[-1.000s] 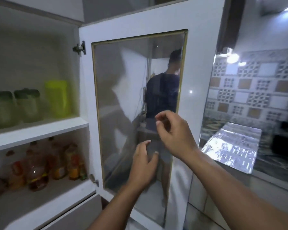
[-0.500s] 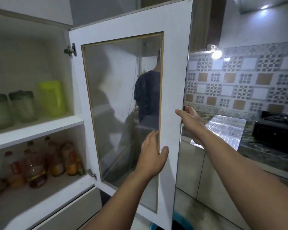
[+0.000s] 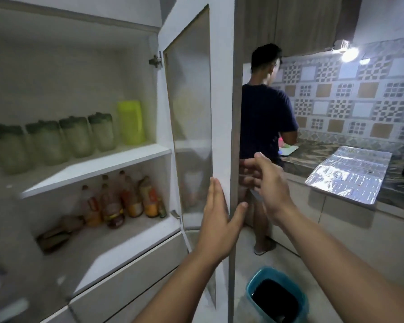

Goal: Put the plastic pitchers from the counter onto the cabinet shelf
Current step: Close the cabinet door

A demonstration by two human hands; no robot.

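Note:
The white cabinet stands open, and its upper shelf [image 3: 98, 167] carries several frosted green-lidded pitchers [image 3: 78, 136] and one bright yellow-green pitcher [image 3: 131, 122] at the right end. My left hand [image 3: 219, 220] grips the free edge of the glass-panelled cabinet door [image 3: 222, 113], thumb on the outer side. My right hand [image 3: 266, 183] hovers just right of that edge, fingers apart, holding nothing.
Oil and sauce bottles [image 3: 124, 201] crowd the lower shelf. A person in a dark shirt [image 3: 266, 117] stands at the marbled counter [image 3: 313, 159], where a foil sheet [image 3: 350, 176] lies. A teal bin [image 3: 278, 297] sits on the floor below the door.
The door has swung further open toward me, now almost edge-on. My left hand moved onto its edge and gripped it; my right hand came off the edge. The view shifted right, revealing the person.

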